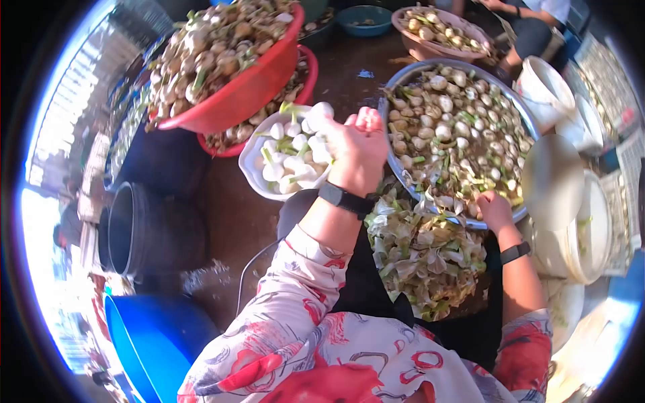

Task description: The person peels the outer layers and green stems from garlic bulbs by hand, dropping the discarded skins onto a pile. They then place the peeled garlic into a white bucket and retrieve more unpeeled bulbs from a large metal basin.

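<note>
My left hand (361, 146) is palm up with loosely curled fingers beside a white bowl (250, 161) of peeled garlic bulbs (295, 161). At its thumb side, over the bowl's rim, is a white garlic bulb (318, 117) with a green stem; the fingers are not wrapped round it. My right hand (496, 209) reaches over the near rim of a wide metal basin (383, 124) full of unpeeled garlic bulbs (463, 127). Its fingers are drawn together among the bulbs, and what they pinch is hidden. Below the basin lies a heap of garlic skins and leaves (430, 262).
Red tubs (232, 101) heaped with garlic stand at the upper left. Dark buckets (151, 232) and a blue tub (151, 342) are on the left. White buckets (591, 228) line the right side. Farther back, another person (534, 30) sits near a pink basin (420, 50) of garlic.
</note>
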`<state>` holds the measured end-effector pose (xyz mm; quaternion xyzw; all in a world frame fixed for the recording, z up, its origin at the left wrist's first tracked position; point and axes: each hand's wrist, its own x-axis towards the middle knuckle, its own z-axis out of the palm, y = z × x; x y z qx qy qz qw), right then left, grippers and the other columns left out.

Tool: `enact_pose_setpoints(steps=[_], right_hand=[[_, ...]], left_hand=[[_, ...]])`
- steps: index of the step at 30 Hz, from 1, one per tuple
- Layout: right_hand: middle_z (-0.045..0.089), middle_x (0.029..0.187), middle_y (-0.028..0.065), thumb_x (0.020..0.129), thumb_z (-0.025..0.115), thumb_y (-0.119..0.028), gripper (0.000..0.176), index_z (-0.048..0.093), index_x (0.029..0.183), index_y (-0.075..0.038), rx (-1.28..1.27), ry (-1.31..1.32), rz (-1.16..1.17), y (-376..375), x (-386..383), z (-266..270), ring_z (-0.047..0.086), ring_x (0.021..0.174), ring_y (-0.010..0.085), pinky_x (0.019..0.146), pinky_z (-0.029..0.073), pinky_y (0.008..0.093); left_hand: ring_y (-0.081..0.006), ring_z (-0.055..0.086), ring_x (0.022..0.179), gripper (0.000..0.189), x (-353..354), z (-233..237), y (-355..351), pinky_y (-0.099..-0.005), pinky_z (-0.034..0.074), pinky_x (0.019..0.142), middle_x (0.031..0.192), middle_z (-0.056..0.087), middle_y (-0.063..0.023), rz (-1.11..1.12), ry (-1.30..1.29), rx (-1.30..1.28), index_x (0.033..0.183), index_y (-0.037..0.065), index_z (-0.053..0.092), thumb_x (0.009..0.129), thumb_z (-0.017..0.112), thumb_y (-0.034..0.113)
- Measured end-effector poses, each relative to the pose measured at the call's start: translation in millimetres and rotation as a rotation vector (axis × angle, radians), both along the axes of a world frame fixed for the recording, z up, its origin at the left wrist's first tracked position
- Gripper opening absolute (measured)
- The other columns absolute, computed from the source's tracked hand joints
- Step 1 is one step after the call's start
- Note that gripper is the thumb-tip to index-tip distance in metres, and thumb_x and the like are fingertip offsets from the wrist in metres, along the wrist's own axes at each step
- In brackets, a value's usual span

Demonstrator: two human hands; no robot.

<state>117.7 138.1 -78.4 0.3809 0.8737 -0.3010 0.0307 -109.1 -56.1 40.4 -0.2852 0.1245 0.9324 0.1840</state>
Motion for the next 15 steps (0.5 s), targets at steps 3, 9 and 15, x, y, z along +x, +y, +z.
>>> enact_pose_setpoints(steps=[3, 9, 15], right_hand=[[0.061, 0.077, 0.0143, 0.08, 0.046, -0.042, 0.037, 0.058, 0.087, -0.008, 0.321, -0.011, 0.048, 24.1, 16.0, -75.1, 0.058, 0.075, 0.0296, 0.064, 0.044, 0.0373], [0.052, 0.106, 0.0254, 0.073, 0.052, -0.048, 0.064, 0.039, 0.119, -0.004, 0.056, -0.127, -0.28, -19.4, -55.5, -112.8, 0.049, 0.095, 0.0442, 0.082, 0.041, 0.0423], [0.057, 0.094, 0.0207, 0.077, 0.05, -0.034, 0.041, 0.049, 0.108, -0.007, -0.06, 0.122, 0.142, -63.0, -106.9, -91.0, 0.053, 0.087, 0.0383, 0.072, 0.043, 0.0419]], left_hand=[[-0.0116, 0.038, 0.043, 0.026, 10.7, -41.4, 20.6, -0.021, 0.034, 0.042, 0.051, 0.039, 0.001, -0.371, 0.505, 0.076, 0.061, 0.007, 0.043, 0.083, 0.044, 0.023], [-0.0106, 0.05, 0.061, 0.013, 54.4, -7.8, 34.1, -0.0227, 0.04, 0.057, 0.068, 0.053, -0.0005, -0.884, 0.539, -0.185, 0.084, 0.006, 0.054, 0.081, 0.047, 0.017], [-0.011, 0.051, 0.06, 0.015, 51.7, -11.9, 47.4, -0.0229, 0.04, 0.053, 0.069, 0.054, -0.0019, -0.967, 0.516, -0.262, 0.086, 0.005, 0.055, 0.081, 0.047, 0.017]])
